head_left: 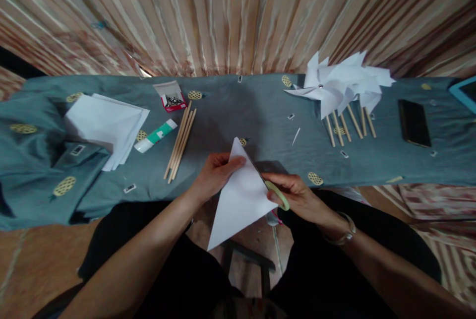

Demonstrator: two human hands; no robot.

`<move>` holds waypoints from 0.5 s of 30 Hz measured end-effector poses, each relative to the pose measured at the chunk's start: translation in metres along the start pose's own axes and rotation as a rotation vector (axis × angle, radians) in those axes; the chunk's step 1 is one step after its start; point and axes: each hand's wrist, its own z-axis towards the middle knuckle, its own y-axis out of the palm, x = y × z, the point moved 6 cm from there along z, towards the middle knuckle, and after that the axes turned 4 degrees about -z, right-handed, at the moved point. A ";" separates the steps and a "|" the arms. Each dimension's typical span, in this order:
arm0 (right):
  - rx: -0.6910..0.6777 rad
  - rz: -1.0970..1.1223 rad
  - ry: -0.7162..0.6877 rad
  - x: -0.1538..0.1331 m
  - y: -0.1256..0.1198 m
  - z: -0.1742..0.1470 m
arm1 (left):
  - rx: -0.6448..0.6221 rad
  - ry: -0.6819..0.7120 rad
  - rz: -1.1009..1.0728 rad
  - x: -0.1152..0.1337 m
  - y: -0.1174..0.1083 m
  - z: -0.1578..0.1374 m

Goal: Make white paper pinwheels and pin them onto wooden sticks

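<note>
A folded white sheet of paper, triangular in outline, is held over the front edge of the table. My left hand pinches its upper left side, thumb on top. In my right hand is a pair of scissors with pale green handles. The scissors lie along the paper's right edge, their blades mostly hidden by the paper. Whether the blades are parted I cannot make out.
On the blue-grey cloth lie white paper sheets, a glue tube, a box of metal pins and wooden sticks. To the right are paper pinwheels on sticks, a phone and a blue-edged device. A curtain hangs behind.
</note>
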 end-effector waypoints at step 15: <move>-0.009 -0.003 0.011 -0.001 0.005 -0.003 | -0.049 -0.035 -0.020 -0.002 0.006 -0.002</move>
